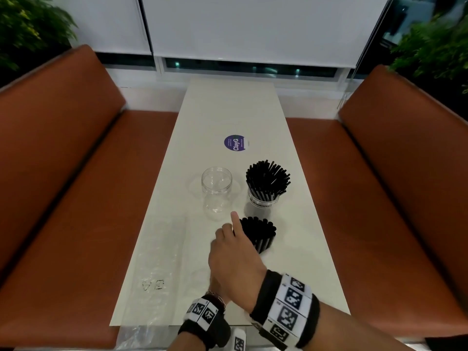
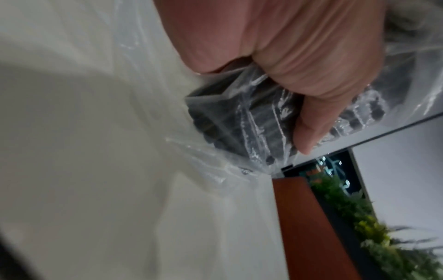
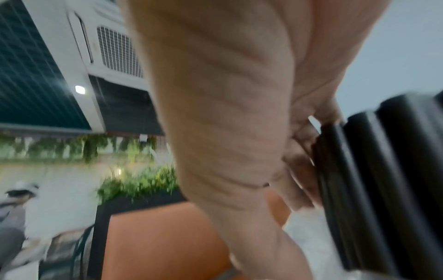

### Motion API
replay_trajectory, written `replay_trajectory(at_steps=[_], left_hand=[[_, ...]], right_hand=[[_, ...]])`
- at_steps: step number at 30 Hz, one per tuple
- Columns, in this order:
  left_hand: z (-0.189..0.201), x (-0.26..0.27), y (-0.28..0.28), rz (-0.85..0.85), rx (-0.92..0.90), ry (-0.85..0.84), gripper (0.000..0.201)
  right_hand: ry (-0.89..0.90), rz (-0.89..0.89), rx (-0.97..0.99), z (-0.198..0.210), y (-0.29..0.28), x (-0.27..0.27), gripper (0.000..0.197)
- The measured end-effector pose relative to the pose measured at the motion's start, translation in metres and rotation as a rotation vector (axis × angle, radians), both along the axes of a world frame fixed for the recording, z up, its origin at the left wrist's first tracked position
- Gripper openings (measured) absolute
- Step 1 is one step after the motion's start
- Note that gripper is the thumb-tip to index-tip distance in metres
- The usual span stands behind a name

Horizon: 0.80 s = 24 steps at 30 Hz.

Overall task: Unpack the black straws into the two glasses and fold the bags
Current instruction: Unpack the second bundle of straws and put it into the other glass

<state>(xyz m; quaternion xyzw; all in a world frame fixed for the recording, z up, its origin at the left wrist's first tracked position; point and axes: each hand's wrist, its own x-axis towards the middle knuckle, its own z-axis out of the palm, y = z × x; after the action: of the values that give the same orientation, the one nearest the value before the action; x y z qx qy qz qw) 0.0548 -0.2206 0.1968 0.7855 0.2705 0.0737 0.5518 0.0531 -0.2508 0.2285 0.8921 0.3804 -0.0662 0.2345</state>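
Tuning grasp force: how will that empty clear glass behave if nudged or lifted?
The empty glass looks thin-walled and clear, so probably light and easy to slide on the smooth table. It stands tall on a narrower base, so a high push may tip it. Its smooth wall could slip in a loose grip.

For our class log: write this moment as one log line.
right hand: grips straw bundle | left hand: grips bag | left glass: empty | right glass: filled

You had a white table [image 1: 253, 105]: empty glass [image 1: 216, 188] and straw-filled glass [image 1: 264, 198] mid-surface, round sticker [image 1: 236, 143] beyond, clear bag [image 1: 157, 262] along the left edge.
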Motion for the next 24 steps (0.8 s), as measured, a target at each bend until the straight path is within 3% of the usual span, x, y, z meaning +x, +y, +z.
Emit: replay_trajectory(at_steps=[2, 3, 4, 5, 7, 9, 10, 12, 17, 20, 24], left_hand=[[-0.007, -0.001, 0.018, 0.005, 0.090, 0.078, 0.077], [-0.024, -0.007, 0.026, 0.055, -0.115, -0.001, 0.063], [-0.022, -0.011, 0.026, 0.106, -0.479, 0.058, 0.051], [-0.025, -0.016, 0.034, -0.019, -0.486, 0.096, 0.039], [-0.020, -0.032, 0.072, 0.032, -0.355, 0.112, 0.021], [-0.008, -0.046, 0.096, 0.076, -0.385, 0.088, 0.027], [-0.003, -0.052, 0.106, 0.115, -0.397, 0.042, 0.025], [0.009, -0.061, 0.125, 0.172, -0.391, -0.029, 0.013], [0.032, -0.080, 0.158, 0.349, -0.359, -0.111, 0.030], [0.044, -0.086, 0.171, 0.371, -0.353, -0.103, 0.038], [0.063, -0.083, 0.179, 0.179, -0.225, -0.072, 0.034]], right_hand=[[-0.004, 0.011, 0.328, 0.016, -0.008, 0.002, 0.038], [-0.021, 0.068, 0.554, 0.030, -0.012, 0.003, 0.042], [-0.027, 0.096, 0.762, 0.043, -0.015, 0.006, 0.043], [-0.035, 0.099, 0.961, 0.049, -0.017, 0.012, 0.040], [-0.038, 0.042, 1.310, 0.057, -0.017, 0.029, 0.027], [-0.014, -0.069, 1.485, 0.043, -0.014, 0.052, 0.026], [-0.012, -0.101, 1.473, 0.029, -0.009, 0.065, 0.027], [-0.044, -0.144, 1.243, -0.007, 0.005, 0.090, 0.032], [0.066, -0.304, 0.576, -0.077, 0.037, 0.137, 0.051], [0.065, -0.344, 0.469, -0.089, 0.042, 0.150, 0.053], [0.055, -0.324, 0.467, -0.086, 0.033, 0.142, 0.046]])
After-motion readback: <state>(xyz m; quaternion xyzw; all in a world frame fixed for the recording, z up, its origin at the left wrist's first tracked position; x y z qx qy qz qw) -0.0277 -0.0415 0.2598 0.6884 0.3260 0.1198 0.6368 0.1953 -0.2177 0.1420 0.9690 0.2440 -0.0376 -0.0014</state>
